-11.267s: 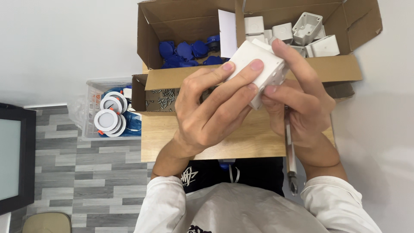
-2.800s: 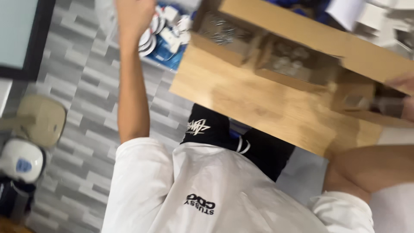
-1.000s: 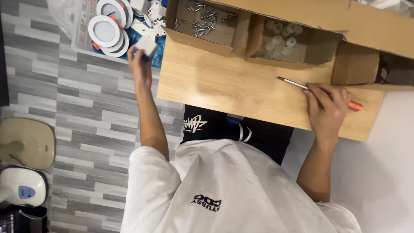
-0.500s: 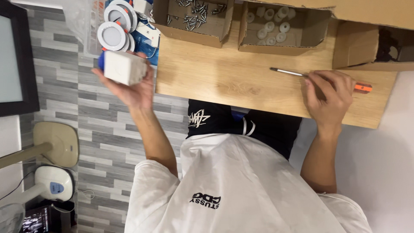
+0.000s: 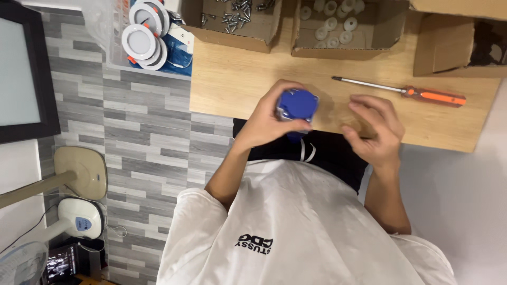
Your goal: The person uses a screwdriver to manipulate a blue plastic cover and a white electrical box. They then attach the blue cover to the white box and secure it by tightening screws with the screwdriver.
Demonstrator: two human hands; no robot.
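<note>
My left hand (image 5: pixel 257 125) is closed around a small white box-shaped part with a blue round-cornered face (image 5: pixel 297 105), held over the near edge of the wooden table (image 5: pixel 232 79) in front of my body. My right hand (image 5: pixel 372 132) hovers just to the right of it with fingers curled and apart, holding nothing. An orange-handled screwdriver (image 5: pixel 417 94) lies flat on the table beyond my right hand, not touched.
Along the table's far side stand open cardboard boxes: one with screws (image 5: pixel 237 21), one with white round pieces (image 5: pixel 338 26), one brown box (image 5: pixel 449 47). A clear bin of round white lamps (image 5: pixel 142 39) sits at the left. A framed screen (image 5: pixel 21 79) and fan base (image 5: pixel 79 219) stand on the floor.
My left hand has carried the box-shaped part from the bin side at the left to the middle, blue face now up. My right hand has left the screwdriver and drawn back towards the part.
</note>
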